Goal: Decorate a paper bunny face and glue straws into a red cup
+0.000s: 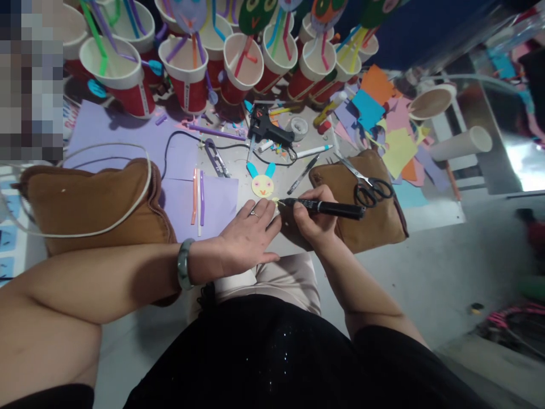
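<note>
My right hand (315,220) is closed around a black marker (336,209), its tip pointing left at a small yellow piece (276,202) near the table's front edge. Beside that piece, my left hand (249,233) lies flat with its fingers spread, fingertips close to the piece. Just beyond my fingers sits a yellow paper bunny face (263,186) with blue ears, pink eyes and an orange nose. Orange, white and purple straws (202,199) rest on purple paper (219,207) to the left.
Brown pouches lie left (93,204) and right (370,227); scissors (368,187) rest on the right one. Behind are a black glue gun (270,128), a cutter (217,158), a pen (304,173) and several red-and-white cups (185,85). Colored paper scraps (398,150) lie at right. A white cable crosses the left pouch.
</note>
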`<state>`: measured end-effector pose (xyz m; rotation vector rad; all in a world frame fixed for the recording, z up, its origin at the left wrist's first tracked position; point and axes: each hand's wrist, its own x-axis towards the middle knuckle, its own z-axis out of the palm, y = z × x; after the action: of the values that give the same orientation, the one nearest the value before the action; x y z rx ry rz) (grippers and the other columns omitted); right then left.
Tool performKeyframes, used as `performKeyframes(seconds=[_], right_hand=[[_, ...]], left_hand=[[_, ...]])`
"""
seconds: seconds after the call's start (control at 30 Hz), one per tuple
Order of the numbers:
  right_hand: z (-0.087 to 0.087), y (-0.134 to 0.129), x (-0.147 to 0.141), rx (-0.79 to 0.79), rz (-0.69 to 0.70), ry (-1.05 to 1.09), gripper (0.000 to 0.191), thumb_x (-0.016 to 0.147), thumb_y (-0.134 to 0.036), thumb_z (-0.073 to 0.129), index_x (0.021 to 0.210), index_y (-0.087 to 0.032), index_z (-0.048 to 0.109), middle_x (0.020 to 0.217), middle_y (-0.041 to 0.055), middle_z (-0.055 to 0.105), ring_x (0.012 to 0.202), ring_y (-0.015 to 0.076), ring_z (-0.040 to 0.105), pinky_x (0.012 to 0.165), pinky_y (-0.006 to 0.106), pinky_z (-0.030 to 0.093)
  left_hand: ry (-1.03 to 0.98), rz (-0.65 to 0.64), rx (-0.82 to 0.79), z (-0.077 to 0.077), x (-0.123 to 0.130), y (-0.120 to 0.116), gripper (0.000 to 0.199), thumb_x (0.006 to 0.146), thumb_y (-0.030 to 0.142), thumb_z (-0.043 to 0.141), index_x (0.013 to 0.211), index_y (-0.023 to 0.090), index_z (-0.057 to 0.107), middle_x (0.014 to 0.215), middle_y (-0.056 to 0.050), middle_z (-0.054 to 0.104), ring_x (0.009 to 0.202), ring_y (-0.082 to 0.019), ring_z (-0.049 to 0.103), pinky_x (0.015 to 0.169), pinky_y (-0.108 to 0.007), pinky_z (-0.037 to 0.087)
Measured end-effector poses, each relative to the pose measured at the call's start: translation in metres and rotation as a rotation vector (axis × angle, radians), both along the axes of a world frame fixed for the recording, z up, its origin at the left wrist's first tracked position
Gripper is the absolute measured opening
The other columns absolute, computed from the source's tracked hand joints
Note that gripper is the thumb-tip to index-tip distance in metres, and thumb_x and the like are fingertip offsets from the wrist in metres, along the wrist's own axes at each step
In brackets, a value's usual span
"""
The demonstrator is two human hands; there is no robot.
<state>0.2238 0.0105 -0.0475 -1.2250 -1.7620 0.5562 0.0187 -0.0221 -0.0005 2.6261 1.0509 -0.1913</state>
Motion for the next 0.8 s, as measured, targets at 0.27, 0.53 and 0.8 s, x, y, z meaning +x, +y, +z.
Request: performKeyframes(seconds=[0.27,0.53,0.8], right_hand=[[0.006,0.000,-0.002,-0.003,0.013,-0.070,0.022,0.085,-0.041,0.068,0.085,-0.025,0.054,0.068,-0.0016,0.057,0.055,0.0138,0.051,0.049,0.031,0.043],[0.003,0.000,-0.001,0.011,0.037,-0.051,0.023,0.085,-0.043,0.068,0.083,-0.024,0.054,0.067,-0.0027,0.055,0.052,0.0128,0.049,0.047,0.030,0.041],[-0.010,0.002,-0.003,0.175,-0.120,0.253,0.024,0.092,-0.046,0.064,0.099,-0.028,0.051,0.079,-0.0015,0.055,0.058,0.0143,0.059,0.057,0.034,0.052]], left_hand=[[-0.024,0.000,0.027,-0.002,0.000,-0.001,0.083,0.096,0.061,0.051,0.157,0.007,0.035,0.163,-0.027,0.032,0.154,-0.039,0.027,0.123,-0.053,0.021],[-0.018,0.002,0.016,-0.003,0.000,-0.001,0.081,0.096,0.061,0.051,0.156,0.008,0.036,0.164,-0.026,0.030,0.154,-0.039,0.026,0.123,-0.053,0.020],[0.000,0.000,-0.008,0.002,0.001,-0.001,0.081,0.096,0.060,0.052,0.156,0.008,0.038,0.166,-0.026,0.026,0.153,-0.041,0.027,0.122,-0.054,0.023]])
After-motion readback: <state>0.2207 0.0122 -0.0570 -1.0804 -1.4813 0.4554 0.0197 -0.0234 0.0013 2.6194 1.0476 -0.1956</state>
